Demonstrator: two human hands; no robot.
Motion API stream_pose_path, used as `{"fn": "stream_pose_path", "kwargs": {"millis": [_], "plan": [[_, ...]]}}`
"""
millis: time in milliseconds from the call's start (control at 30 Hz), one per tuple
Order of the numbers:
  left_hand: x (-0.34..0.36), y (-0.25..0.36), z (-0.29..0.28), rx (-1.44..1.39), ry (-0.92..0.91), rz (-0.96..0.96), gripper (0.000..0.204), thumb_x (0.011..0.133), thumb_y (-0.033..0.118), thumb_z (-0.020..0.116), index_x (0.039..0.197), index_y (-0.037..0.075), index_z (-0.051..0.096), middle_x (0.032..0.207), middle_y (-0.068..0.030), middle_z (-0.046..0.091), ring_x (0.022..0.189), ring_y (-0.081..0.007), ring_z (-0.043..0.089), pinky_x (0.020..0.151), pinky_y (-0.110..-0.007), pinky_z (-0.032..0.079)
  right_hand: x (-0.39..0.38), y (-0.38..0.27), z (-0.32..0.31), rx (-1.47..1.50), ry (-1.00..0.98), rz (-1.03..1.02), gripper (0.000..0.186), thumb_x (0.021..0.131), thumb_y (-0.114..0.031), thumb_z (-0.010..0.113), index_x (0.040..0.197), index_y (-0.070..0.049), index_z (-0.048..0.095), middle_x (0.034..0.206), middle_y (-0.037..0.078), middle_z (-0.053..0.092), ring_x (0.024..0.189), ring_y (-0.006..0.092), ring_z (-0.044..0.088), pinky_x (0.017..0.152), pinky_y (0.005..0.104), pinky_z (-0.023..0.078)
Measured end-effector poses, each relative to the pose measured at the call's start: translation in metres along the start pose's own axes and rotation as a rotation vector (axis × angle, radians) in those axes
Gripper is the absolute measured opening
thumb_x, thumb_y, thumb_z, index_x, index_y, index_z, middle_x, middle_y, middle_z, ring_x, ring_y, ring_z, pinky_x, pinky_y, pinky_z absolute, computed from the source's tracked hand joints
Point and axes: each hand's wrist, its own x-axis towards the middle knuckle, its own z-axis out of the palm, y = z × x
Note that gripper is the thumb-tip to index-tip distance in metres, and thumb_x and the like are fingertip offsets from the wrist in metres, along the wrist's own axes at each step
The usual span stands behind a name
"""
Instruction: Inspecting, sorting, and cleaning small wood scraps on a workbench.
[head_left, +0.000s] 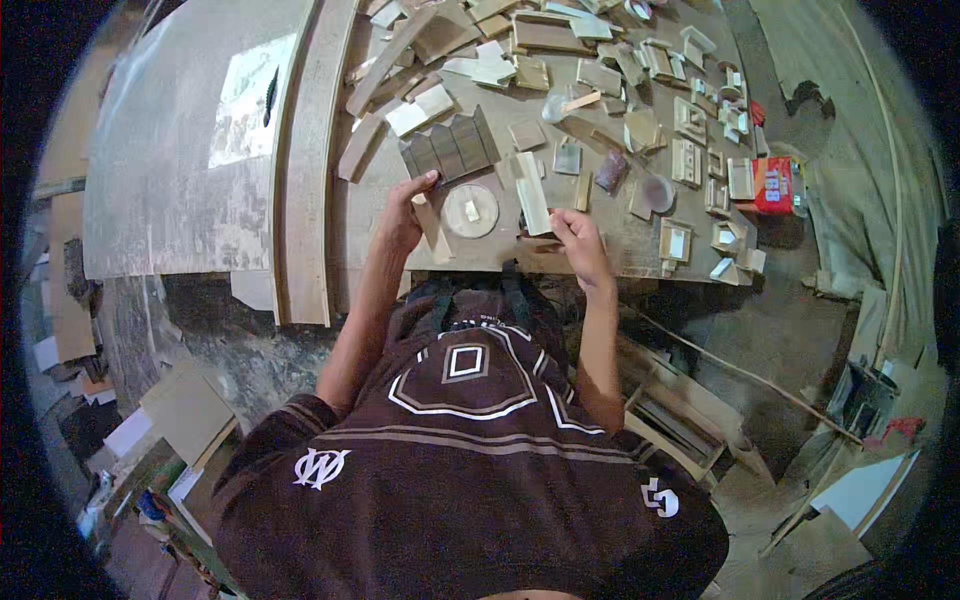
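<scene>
My left hand (405, 215) is closed on a short light wooden strip (434, 232), with its thumb at the lower left corner of a dark ribbed panel (450, 142); whether it grips the panel too I cannot tell. My right hand (582, 245) pinches a pale, narrow wooden piece (532, 188) that slants up toward the middle. Between my hands a round pale disc (462, 220) with a small piece on it lies on the worktable.
Many small wooden offcuts and box-like pieces (688, 160) cover the worktable (375, 255). A red carton (772, 185) stands at the right edge. Long boards (298, 180) lie beside a pale sheet (160, 170) on the left. More boards (185, 410) lean below.
</scene>
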Motion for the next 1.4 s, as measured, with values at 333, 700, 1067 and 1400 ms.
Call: {"fn": "stream_pose_path", "kwargs": {"millis": [333,700,1067,1400], "plan": [[-0.018,0.007,0.011,0.017,0.011,0.012,0.022,0.087,0.026,0.073,0.086,0.005,0.067,0.083,-0.0017,0.065,0.075,-0.0121,0.061,0.068,-0.028,0.051,-0.017,-0.035,0.026,-0.177,-0.024,-0.142,0.027,0.103,-0.017,0.055,0.111,0.006,0.065,0.097,-0.001,0.067,0.085,0.0034,0.056,0.075,0.0227,0.048],[-0.018,0.015,0.027,0.033,-0.025,0.008,0.025,0.086,0.026,0.074,0.091,0.002,0.070,0.087,-0.0043,0.067,0.076,-0.0145,0.064,0.070,-0.029,0.052,-0.023,-0.064,0.020,-0.715,0.067,-0.270,0.029,0.094,-0.015,0.063,0.110,0.009,0.066,0.090,0.004,0.069,0.081,0.0059,0.059,0.074,0.0234,0.049],[0.006,0.015,0.046,-0.160,-0.030,-0.026,0.029,0.086,0.021,0.073,0.107,0.001,0.066,0.100,-0.0063,0.068,0.093,-0.0179,0.064,0.089,-0.033,0.052,0.016,-0.101,0.026,-0.522,0.247,-0.464,0.027,0.085,-0.022,0.075,0.094,0.004,0.076,0.087,0.016,0.076,0.076,0.0157,0.071,0.071,0.0296,0.053],[0.032,0.026,0.073,-0.221,0.007,-0.046,0.028,0.086,0.019,0.074,0.107,0.002,0.065,0.102,-0.0066,0.067,0.095,-0.0187,0.063,0.090,-0.034,0.052,0.037,-0.138,0.011,-0.716,0.206,-0.530,0.024,0.082,-0.018,0.078,0.088,0.005,0.075,0.083,0.016,0.075,0.074,0.0197,0.072,0.070,0.0302,0.054]]}}
